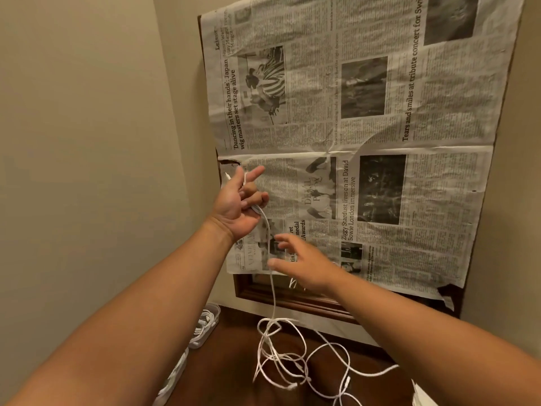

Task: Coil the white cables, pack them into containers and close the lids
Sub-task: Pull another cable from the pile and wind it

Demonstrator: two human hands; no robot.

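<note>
Grasping a thin white cable (270, 253) near its end, the raised left hand (238, 205) is dangling it over a dark wooden table (234, 361); the right hand (304, 263), fingers spread, is hovering beside the strand.

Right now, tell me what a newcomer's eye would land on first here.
First, the big newspaper sheets covering a wood-framed panel on the wall ahead. Next, the raised left hand, its fingers holding a white cable that hangs to a tangled heap on the dark table. The right hand reaches open toward the hanging cable.
</note>
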